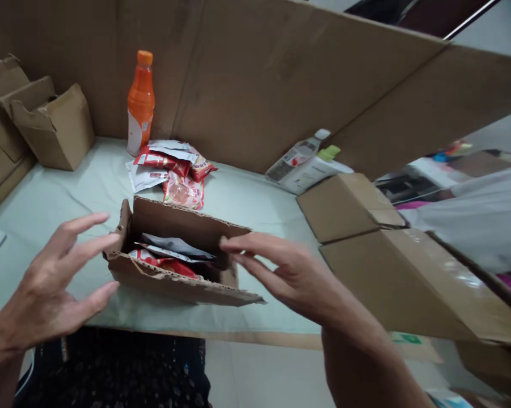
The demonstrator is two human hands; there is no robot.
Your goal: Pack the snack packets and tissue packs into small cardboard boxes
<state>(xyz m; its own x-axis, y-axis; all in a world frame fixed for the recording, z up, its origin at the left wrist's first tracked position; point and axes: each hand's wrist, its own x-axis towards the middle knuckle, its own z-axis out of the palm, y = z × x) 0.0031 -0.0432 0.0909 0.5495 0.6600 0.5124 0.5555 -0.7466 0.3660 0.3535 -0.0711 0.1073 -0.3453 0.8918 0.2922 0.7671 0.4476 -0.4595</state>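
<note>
your light is dim and soft around the open box, falling evenly on the pale cloth beneath it. within the box, shadow thickens toward the right end. to the right of the box, glare whitens the clear tape on the large carton. motion blur smears your right hand at the box's right end; your left hand, left of the box, looks soft-edged. behind the box, print on the packets is fuzzy. far right of it, the white sheeting appears streaked and stretched.
</note>
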